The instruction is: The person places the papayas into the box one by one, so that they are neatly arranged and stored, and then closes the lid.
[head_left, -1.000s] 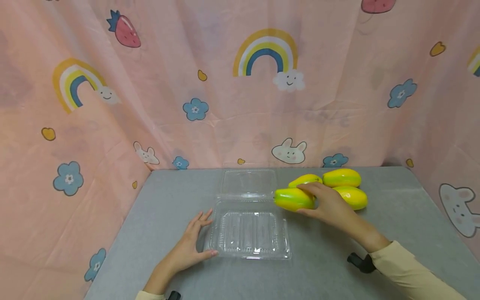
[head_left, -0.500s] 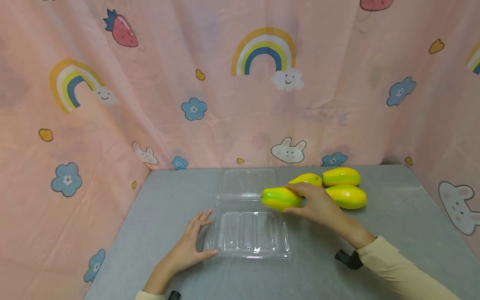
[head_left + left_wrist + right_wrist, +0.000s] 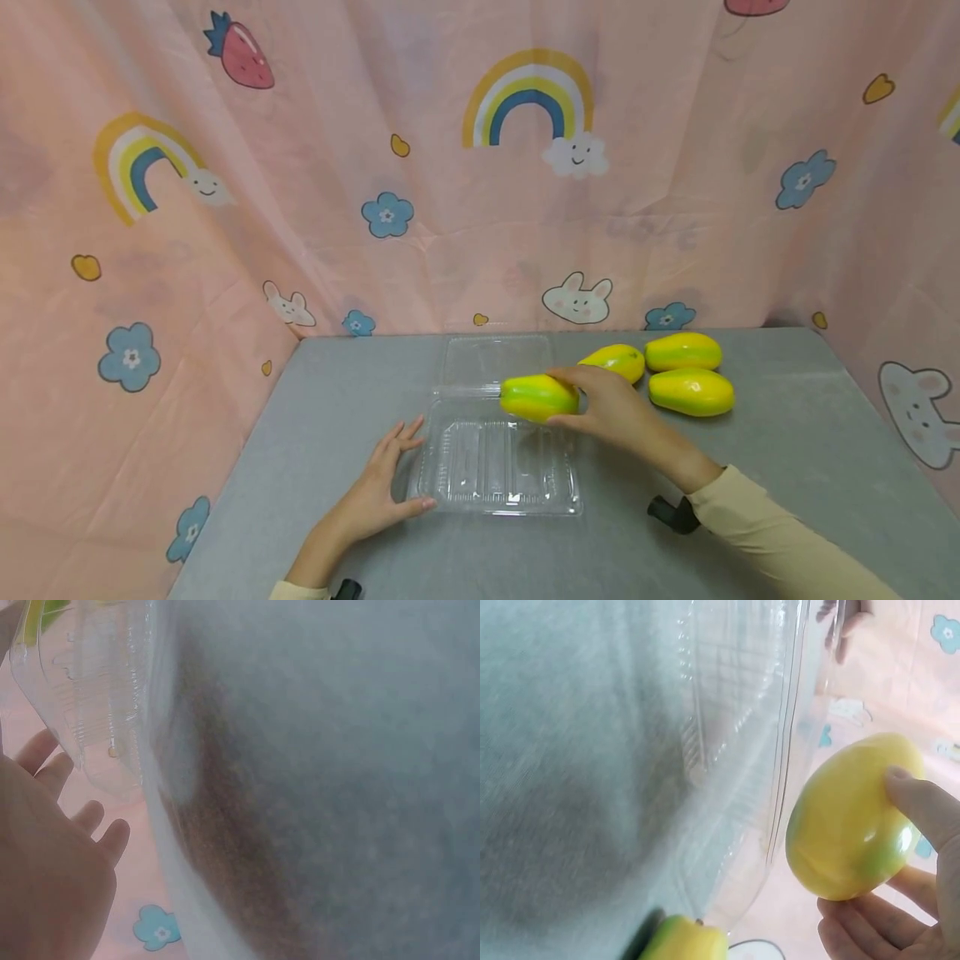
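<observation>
My right hand (image 3: 615, 412) grips a yellow-green papaya (image 3: 536, 398) from its right end, thumb on the near side and fingers over the far side. In the right wrist view the papaya (image 3: 851, 821) sits between thumb and fingertips. It is held over the back part of a clear plastic clamshell box (image 3: 495, 507), whose lid (image 3: 495, 360) lies folded back behind. At the box's left side is my left hand (image 3: 367, 492), fingers spread and straight, thumb at the near left corner. The left wrist view shows those fingers (image 3: 54, 774) right at the box wall (image 3: 97, 750).
Three more papayas lie at the back right: one papaya (image 3: 618, 361) behind my right hand, another papaya (image 3: 684, 352) at the back, and a third papaya (image 3: 692, 392) in front of it. A pink printed curtain (image 3: 450, 250) hangs around the grey table (image 3: 360, 375).
My right hand has carried the papaya leftward, from beside the box to over its back part. More of the papayas behind now shows. The left hand and the box have stayed put.
</observation>
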`<act>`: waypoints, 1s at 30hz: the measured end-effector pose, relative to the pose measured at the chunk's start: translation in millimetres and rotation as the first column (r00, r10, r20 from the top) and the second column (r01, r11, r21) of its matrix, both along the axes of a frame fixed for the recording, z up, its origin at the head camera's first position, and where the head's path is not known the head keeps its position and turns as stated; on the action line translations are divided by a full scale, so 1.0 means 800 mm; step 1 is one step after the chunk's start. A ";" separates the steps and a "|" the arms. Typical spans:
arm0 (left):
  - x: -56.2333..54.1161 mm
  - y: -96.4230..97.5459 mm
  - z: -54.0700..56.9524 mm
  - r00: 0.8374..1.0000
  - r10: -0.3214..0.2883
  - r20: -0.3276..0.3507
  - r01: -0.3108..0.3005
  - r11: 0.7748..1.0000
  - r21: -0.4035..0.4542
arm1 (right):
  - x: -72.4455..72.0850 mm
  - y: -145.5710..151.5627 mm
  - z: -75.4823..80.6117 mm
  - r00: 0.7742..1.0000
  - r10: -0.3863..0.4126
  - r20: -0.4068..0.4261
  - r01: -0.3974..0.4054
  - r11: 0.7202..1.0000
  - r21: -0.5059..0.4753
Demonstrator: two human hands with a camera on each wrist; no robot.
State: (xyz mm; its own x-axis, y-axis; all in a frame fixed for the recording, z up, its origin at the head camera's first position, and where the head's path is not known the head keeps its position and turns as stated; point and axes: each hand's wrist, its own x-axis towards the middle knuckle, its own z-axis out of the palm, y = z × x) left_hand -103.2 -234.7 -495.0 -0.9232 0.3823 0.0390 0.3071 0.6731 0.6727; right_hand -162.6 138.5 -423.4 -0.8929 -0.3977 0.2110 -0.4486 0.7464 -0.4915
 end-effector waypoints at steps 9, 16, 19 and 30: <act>0.000 0.001 0.002 1.000 0.003 0.023 -0.003 1.000 0.008 | 0.000 -0.021 0.002 0.999 0.034 0.031 -0.033 0.999 -0.043; -0.001 0.001 0.001 0.999 0.017 0.043 -0.017 1.000 -0.003 | -0.001 -0.038 0.005 0.993 0.048 0.109 -0.040 0.996 -0.080; -0.001 0.002 0.002 0.998 0.024 0.051 -0.023 1.000 -0.009 | -0.002 -0.044 0.007 0.988 0.063 0.139 -0.049 0.993 -0.105; 0.000 0.003 0.003 0.998 0.033 0.060 -0.032 0.999 -0.015 | -0.005 -0.068 0.000 0.979 0.073 0.190 -0.045 0.988 -0.150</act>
